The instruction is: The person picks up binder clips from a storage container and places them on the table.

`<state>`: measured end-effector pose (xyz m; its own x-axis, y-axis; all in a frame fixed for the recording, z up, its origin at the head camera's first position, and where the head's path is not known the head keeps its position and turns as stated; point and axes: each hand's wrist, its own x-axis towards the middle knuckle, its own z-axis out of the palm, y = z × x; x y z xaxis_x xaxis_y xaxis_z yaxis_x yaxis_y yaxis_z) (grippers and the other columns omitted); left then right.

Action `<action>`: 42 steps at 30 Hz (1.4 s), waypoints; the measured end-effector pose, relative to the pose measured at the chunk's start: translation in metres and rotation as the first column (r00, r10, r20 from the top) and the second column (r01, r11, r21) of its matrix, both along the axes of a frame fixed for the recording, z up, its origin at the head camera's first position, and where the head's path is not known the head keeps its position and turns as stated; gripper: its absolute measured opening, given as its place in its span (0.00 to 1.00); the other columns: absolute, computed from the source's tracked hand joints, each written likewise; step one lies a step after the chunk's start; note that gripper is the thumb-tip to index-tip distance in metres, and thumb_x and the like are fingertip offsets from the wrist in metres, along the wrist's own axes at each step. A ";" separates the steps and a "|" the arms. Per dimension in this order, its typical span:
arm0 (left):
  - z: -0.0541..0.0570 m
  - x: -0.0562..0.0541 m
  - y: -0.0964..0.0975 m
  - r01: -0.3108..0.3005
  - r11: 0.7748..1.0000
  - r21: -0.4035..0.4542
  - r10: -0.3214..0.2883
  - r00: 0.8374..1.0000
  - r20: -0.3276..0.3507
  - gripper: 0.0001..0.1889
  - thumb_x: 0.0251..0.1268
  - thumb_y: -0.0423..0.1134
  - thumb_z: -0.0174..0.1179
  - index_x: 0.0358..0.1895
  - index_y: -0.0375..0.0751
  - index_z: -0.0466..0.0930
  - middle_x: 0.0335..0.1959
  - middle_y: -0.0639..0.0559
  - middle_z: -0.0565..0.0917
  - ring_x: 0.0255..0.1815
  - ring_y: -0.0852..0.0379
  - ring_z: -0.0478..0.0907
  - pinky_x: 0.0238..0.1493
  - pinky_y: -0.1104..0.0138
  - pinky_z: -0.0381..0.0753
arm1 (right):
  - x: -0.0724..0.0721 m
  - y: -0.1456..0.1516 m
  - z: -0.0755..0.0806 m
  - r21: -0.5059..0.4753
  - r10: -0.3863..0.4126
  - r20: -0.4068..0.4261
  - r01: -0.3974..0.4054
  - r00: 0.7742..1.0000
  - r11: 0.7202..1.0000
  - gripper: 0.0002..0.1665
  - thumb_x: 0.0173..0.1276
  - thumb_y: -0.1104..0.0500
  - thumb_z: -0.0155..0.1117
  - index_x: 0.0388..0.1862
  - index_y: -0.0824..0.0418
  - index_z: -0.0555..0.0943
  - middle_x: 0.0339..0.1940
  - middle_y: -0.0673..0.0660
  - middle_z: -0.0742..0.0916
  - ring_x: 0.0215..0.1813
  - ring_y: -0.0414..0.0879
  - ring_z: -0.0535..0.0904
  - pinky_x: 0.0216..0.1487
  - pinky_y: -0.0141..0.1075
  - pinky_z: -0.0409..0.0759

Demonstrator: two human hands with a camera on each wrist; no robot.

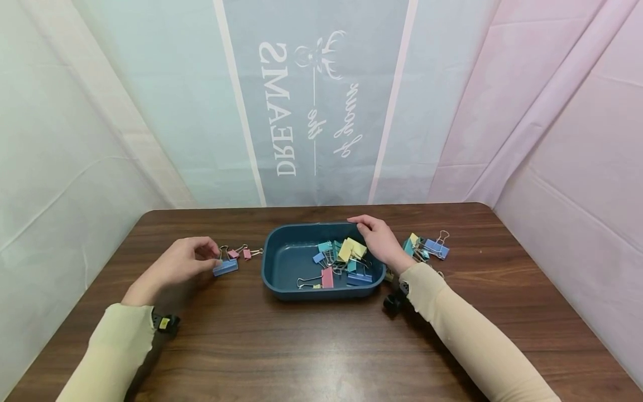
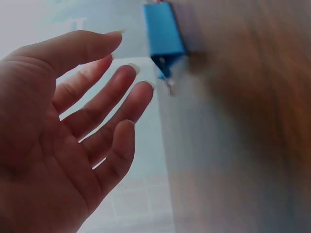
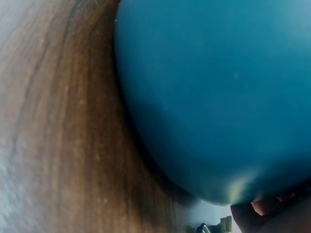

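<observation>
My left hand (image 1: 183, 259) is beside a large blue binder clip (image 1: 225, 267) on the left of the table. In the left wrist view its fingers are loosely bent and spread, with a gap between the fingertips and the blue clip (image 2: 164, 30). Two small pink binder clips (image 1: 246, 254) lie just beyond. With my right hand (image 1: 380, 240) I hold the back right corner of a dark blue plastic bin (image 1: 288, 293), thumb and index finger at the rim. The bin's outer wall (image 3: 209, 97) fills much of the right wrist view.
Yellow, teal, blue and pink binder clips (image 1: 346, 259) lie heaped in the bin's right half. Another group of clips (image 1: 436, 249) rests on the table right of the bin, partly behind my right wrist. A fabric curtain (image 1: 321, 192) hangs at the table's back edge.
</observation>
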<state>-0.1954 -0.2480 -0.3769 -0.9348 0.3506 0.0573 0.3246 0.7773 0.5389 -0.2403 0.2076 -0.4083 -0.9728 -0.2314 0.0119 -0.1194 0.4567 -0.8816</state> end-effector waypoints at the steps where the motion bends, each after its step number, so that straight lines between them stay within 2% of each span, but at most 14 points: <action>1: 0.002 0.000 0.003 0.006 1.000 0.002 -0.006 1.000 -0.011 0.07 0.62 0.40 0.69 0.39 0.46 0.81 0.34 0.56 0.83 0.38 0.56 0.78 0.39 0.61 0.77 | 0.000 0.000 0.000 0.002 0.000 0.000 0.000 1.000 1.000 0.21 0.83 0.55 0.43 0.68 0.52 0.76 0.71 0.57 0.73 0.72 0.55 0.66 0.66 0.56 0.67; 9: 0.019 0.004 0.051 0.127 0.990 0.055 -0.121 0.988 -0.095 0.04 0.63 0.36 0.68 0.35 0.48 0.82 0.30 0.59 0.81 0.33 0.57 0.77 0.33 0.64 0.76 | 0.000 -0.001 0.002 0.007 0.001 0.003 -0.001 1.000 1.000 0.22 0.83 0.56 0.43 0.69 0.54 0.75 0.72 0.57 0.72 0.72 0.55 0.66 0.66 0.56 0.67; 12: 0.023 0.005 0.074 0.191 0.979 0.070 -0.182 0.976 -0.117 0.05 0.63 0.35 0.68 0.34 0.49 0.82 0.28 0.60 0.80 0.31 0.58 0.76 0.31 0.66 0.76 | 0.000 -0.001 0.002 0.007 0.000 0.007 0.000 1.000 1.000 0.21 0.83 0.56 0.42 0.68 0.53 0.75 0.72 0.57 0.72 0.73 0.55 0.65 0.66 0.56 0.67; 16: 0.024 0.007 0.106 0.267 0.961 0.071 -0.257 0.959 -0.118 0.06 0.63 0.35 0.68 0.35 0.52 0.81 0.30 0.62 0.80 0.33 0.59 0.76 0.33 0.64 0.79 | 0.001 -0.001 0.002 0.007 0.001 0.004 -0.001 1.000 1.000 0.21 0.83 0.56 0.42 0.68 0.53 0.75 0.72 0.57 0.72 0.73 0.55 0.65 0.66 0.56 0.66; 21: 0.018 0.004 0.143 0.353 0.934 0.049 -0.348 0.933 -0.098 0.07 0.62 0.38 0.69 0.36 0.55 0.81 0.33 0.63 0.80 0.36 0.60 0.77 0.40 0.60 0.82 | 0.002 0.000 0.002 -0.001 0.002 0.000 -0.002 1.000 1.000 0.21 0.83 0.56 0.42 0.67 0.51 0.76 0.72 0.57 0.72 0.72 0.55 0.66 0.66 0.57 0.66; 24: 0.013 0.001 0.160 0.405 0.913 0.045 -0.401 0.912 -0.082 0.06 0.62 0.39 0.69 0.39 0.50 0.82 0.35 0.59 0.82 0.38 0.58 0.78 0.44 0.58 0.82 | 0.002 0.000 0.002 -0.002 0.003 0.002 -0.003 1.000 1.000 0.21 0.83 0.55 0.43 0.67 0.51 0.76 0.71 0.57 0.73 0.72 0.55 0.66 0.66 0.56 0.67; 27: 0.007 -0.003 0.174 0.444 0.895 0.040 -0.441 0.896 -0.054 0.10 0.63 0.41 0.69 0.44 0.45 0.83 0.40 0.54 0.84 0.40 0.56 0.79 0.46 0.58 0.81 | 0.002 0.000 0.002 -0.001 0.002 0.001 -0.002 1.000 1.000 0.21 0.83 0.55 0.42 0.68 0.52 0.75 0.72 0.57 0.72 0.72 0.55 0.65 0.66 0.57 0.66; 29: 0.003 -0.005 0.181 0.457 0.889 0.031 -0.456 0.889 -0.029 0.12 0.63 0.43 0.69 0.46 0.45 0.83 0.42 0.53 0.84 0.42 0.56 0.79 0.46 0.60 0.80 | 0.002 0.000 0.003 -0.001 -0.001 0.001 0.001 1.000 1.000 0.21 0.83 0.55 0.43 0.68 0.54 0.75 0.72 0.57 0.72 0.72 0.55 0.66 0.66 0.57 0.66; 34: -0.005 -0.008 0.193 0.471 0.882 -0.032 -0.470 0.882 0.016 0.14 0.61 0.46 0.71 0.49 0.49 0.83 0.45 0.56 0.83 0.45 0.57 0.78 0.46 0.65 0.78 | 0.002 0.000 0.003 0.006 0.000 -0.003 0.000 1.000 1.000 0.22 0.83 0.55 0.42 0.69 0.55 0.75 0.72 0.58 0.72 0.72 0.55 0.66 0.65 0.56 0.67; 39: -0.013 -0.011 0.201 0.489 0.860 -0.146 -0.494 0.870 0.006 0.19 0.60 0.48 0.71 0.54 0.51 0.84 0.50 0.58 0.80 0.49 0.59 0.76 0.51 0.66 0.78 | 0.001 -0.001 0.003 0.021 -0.005 -0.013 0.005 1.000 1.000 0.21 0.83 0.54 0.42 0.68 0.52 0.75 0.71 0.57 0.73 0.69 0.55 0.69 0.59 0.53 0.69; 42: -0.016 -0.012 0.204 0.493 0.845 -0.208 -0.505 0.863 -0.005 0.20 0.59 0.50 0.72 0.55 0.53 0.84 0.51 0.58 0.80 0.49 0.61 0.75 0.53 0.66 0.77 | 0.001 -0.001 0.002 0.020 -0.005 -0.011 0.005 1.000 1.000 0.21 0.83 0.54 0.42 0.68 0.52 0.75 0.71 0.57 0.73 0.69 0.55 0.69 0.60 0.54 0.69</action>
